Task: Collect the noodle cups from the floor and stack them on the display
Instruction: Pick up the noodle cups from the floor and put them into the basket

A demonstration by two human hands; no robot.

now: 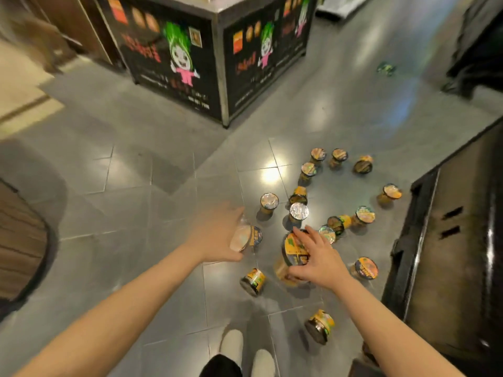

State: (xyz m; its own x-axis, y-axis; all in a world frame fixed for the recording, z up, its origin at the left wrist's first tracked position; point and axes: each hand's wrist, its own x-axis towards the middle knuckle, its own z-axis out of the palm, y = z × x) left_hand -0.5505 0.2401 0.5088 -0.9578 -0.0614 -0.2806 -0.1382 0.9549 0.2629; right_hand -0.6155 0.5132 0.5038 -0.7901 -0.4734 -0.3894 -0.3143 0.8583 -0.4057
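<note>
Standing over the floor (141, 186) near the display (217, 61), we see scattered noodle cups (298, 213), lids sealed, contents hidden. Our left hand (217, 235) grips one cup (249, 238); our right hand (318, 259) grasps another (292, 248). Blurred, hurried carrying could drop either.

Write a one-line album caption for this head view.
Both hands, left and right, each grip a noodle cup above scattered cups.

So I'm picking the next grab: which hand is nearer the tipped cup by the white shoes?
Left, but only narrowly. The left hand, holding a cup, sits up and left of the tipped cup; the right hand, gripping another cup, is off to its right.
</note>
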